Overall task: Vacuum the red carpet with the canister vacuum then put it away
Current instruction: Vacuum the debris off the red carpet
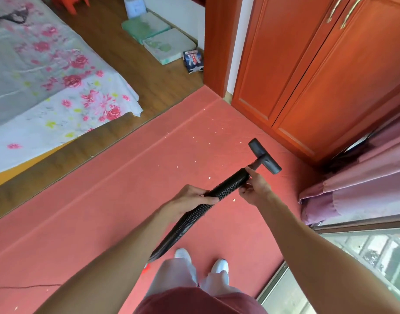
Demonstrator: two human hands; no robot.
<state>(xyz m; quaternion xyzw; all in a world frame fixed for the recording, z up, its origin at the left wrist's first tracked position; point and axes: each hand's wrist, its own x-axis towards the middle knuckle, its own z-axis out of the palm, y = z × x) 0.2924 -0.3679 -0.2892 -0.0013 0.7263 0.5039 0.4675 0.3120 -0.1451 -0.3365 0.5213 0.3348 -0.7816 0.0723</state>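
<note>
The red carpet (108, 214) covers the floor under my feet, with small pale crumbs (195, 138) scattered over its far part. A black ribbed vacuum hose (230, 185) runs from beside my legs up to a black floor nozzle (264, 156), which hovers near the wardrobe. My left hand (192, 199) is closed around the middle of the hose. Nearer the nozzle, my right hand (254, 188) grips the hose's end. The canister itself is out of view.
A tall red-brown wardrobe (319, 71) stands at the right, with pink curtains (357, 177) and a glass window (364, 257) beside it. A bed with a floral sheet (43, 75) sits at the left on wood floor (135, 64). Cushions (162, 39) lie by the far wall. A thin cord (24, 287) crosses the carpet at lower left.
</note>
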